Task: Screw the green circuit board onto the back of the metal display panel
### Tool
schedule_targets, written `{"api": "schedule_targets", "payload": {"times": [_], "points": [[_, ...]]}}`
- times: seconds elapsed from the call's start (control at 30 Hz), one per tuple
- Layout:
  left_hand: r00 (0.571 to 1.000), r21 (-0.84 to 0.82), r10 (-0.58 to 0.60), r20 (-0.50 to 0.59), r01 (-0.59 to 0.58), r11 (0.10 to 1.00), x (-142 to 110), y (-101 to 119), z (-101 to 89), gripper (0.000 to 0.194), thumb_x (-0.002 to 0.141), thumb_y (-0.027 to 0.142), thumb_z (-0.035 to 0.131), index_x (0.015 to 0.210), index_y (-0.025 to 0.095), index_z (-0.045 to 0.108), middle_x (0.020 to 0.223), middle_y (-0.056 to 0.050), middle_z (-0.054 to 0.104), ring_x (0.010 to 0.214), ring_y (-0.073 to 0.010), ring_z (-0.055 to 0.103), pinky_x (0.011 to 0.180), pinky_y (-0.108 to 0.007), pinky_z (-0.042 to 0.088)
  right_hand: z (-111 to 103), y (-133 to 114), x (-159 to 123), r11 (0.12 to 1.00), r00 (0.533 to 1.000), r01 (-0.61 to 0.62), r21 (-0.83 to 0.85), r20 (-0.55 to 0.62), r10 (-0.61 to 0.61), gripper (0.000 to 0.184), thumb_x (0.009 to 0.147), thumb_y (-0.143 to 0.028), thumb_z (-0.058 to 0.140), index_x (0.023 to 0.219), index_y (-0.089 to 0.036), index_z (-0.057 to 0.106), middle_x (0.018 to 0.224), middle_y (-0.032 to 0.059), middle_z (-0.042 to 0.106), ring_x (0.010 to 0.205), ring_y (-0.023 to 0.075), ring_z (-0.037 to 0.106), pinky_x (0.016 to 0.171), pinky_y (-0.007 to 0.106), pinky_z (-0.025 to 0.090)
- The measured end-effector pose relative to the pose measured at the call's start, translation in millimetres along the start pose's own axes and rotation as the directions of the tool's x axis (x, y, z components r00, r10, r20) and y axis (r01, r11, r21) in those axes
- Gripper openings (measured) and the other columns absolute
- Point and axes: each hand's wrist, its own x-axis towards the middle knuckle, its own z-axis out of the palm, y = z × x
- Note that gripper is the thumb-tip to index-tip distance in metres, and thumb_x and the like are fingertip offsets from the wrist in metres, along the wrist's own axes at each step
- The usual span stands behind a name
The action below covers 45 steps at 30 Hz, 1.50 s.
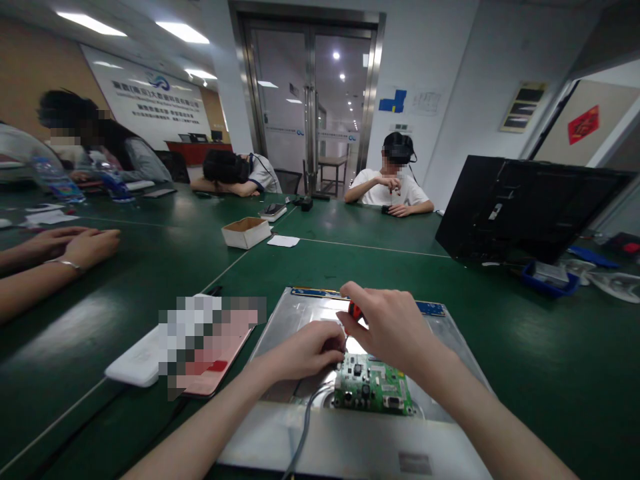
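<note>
A silver metal panel (295, 327), the back of a flat screen, lies on the green table in front of me. A green circuit board (375, 390) sits on it near the middle. My right hand (390, 327) is closed around a screwdriver with a red handle (354, 311), held upright over the board's far edge. My left hand (310, 350) rests on the panel beside the board's left corner, fingers pinched at the screwdriver's tip. A grey cable (305, 427) runs from the board toward me.
A white device and a blurred pink item (200, 353) lie left of the panel. A small cardboard box (246, 232) stands farther back, a black monitor (520, 207) at the right. Another person's arms (55, 253) rest at the left; other people sit across the table.
</note>
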Motion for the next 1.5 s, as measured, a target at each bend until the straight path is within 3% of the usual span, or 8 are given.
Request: {"api": "schedule_targets", "payload": {"times": [0.13,0.37,0.63,1.03,1.2,1.5], "points": [[0.999,-0.008,0.049,-0.020,-0.049,0.999,0.4,3.6,0.4,0.005,0.084,0.018,0.053,0.086,0.017,0.058,0.084,-0.003,0.063,0.074,-0.0181,0.055,0.068,-0.030,0.043,-1.0,-0.7,-1.4,0.997,0.999,0.044,0.059,-0.005,-0.044,0.019,0.083,-0.024,0.051,0.101,-0.020,0.048,0.082,0.0015,0.068,0.063,0.0162,0.059,0.051,0.027,0.020],[1.000,0.027,0.012,-0.022,-0.012,1.000,0.3,-0.5,3.3,0.007,0.086,0.019,0.054,0.090,0.017,0.059,0.087,-0.004,0.063,0.077,-0.0190,0.055,0.068,-0.030,0.043,-0.8,0.6,-0.5,1.000,1.000,0.017,-0.016,-0.005,-0.017,0.012,0.090,-0.027,0.047,0.099,-0.021,0.049,0.080,0.0015,0.070,0.060,0.0166,0.060,0.051,0.027,0.018],[1.000,0.014,0.021,-0.021,-0.020,1.000,1.0,-4.7,4.6,0.009,0.086,0.019,0.053,0.091,0.017,0.060,0.086,-0.004,0.063,0.076,-0.0180,0.055,0.067,-0.029,0.042,0.7,-0.4,0.7,0.999,0.999,0.025,-0.028,-0.028,-0.026,0.012,0.088,-0.026,0.048,0.099,-0.021,0.050,0.078,0.0010,0.069,0.059,0.0165,0.060,0.050,0.028,0.017],[1.000,-0.020,0.020,-0.017,-0.021,1.000,1.3,-2.1,2.5,0.005,0.085,0.018,0.054,0.084,0.016,0.059,0.083,-0.003,0.064,0.075,-0.0174,0.057,0.067,-0.028,0.043,-0.4,1.9,-1.4,0.995,0.998,0.061,0.074,-0.012,-0.060,0.015,0.083,-0.022,0.051,0.098,-0.021,0.048,0.085,0.0002,0.066,0.065,0.0152,0.058,0.051,0.026,0.019],[1.000,-0.015,-0.001,-0.008,0.001,1.000,0.8,-1.8,1.4,0.007,0.084,0.017,0.054,0.087,0.016,0.061,0.084,-0.003,0.065,0.075,-0.0175,0.058,0.068,-0.029,0.044,1.7,2.8,-0.2,0.998,0.999,0.036,0.047,-0.022,-0.035,0.014,0.085,-0.023,0.052,0.098,-0.020,0.049,0.078,-0.0006,0.067,0.060,0.0154,0.057,0.051,0.027,0.019],[0.999,-0.006,-0.025,-0.023,0.024,1.000,0.4,2.4,-0.7,0.004,0.083,0.018,0.056,0.082,0.017,0.059,0.079,-0.001,0.062,0.072,-0.0162,0.055,0.065,-0.027,0.042,2.1,4.2,0.5,0.999,0.999,0.032,0.042,-0.035,-0.031,0.019,0.086,-0.025,0.056,0.103,-0.020,0.050,0.084,0.0014,0.069,0.065,0.0185,0.062,0.052,0.027,0.021]]}}
